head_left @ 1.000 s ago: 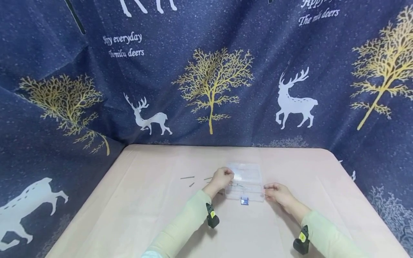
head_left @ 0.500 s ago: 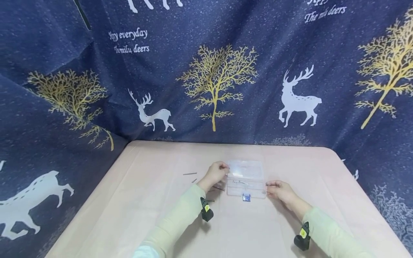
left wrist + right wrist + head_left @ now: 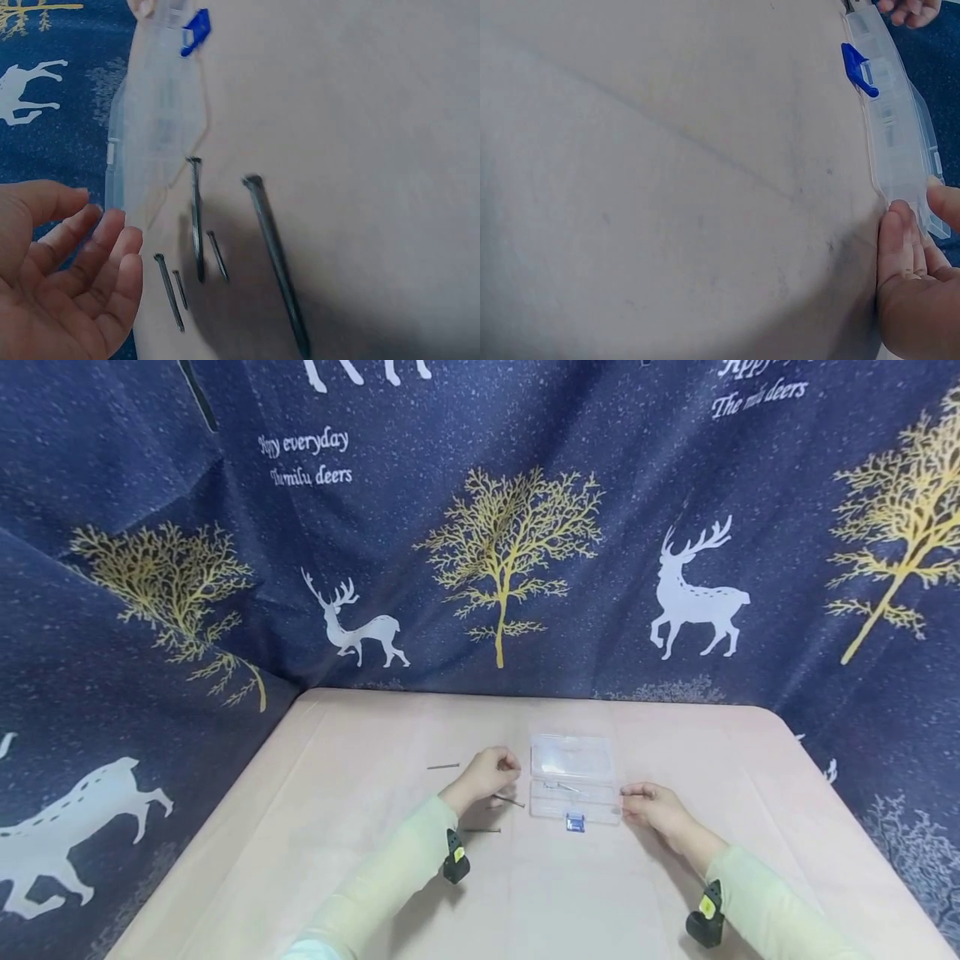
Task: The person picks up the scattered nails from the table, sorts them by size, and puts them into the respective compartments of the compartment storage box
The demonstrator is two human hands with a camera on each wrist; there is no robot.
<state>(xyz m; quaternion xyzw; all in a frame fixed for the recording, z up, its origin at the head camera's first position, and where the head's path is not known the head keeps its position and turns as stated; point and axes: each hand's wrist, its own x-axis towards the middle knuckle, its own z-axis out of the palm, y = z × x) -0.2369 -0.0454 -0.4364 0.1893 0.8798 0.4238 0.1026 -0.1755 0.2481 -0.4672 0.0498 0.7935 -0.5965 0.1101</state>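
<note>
Your left hand (image 3: 67, 292): empty, loosely spread, nails (image 3: 277, 264) alongside. Right hand (image 3: 654, 808): straight-fingered against box (image 3: 573, 774). Apparent step: boxing nails; next needs pinching one.

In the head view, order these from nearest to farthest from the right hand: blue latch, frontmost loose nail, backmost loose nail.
1. Blue latch, front of clear box.
2. Frontmost nail, left of box.
3. Backmost nail, left of the left hand.
</note>
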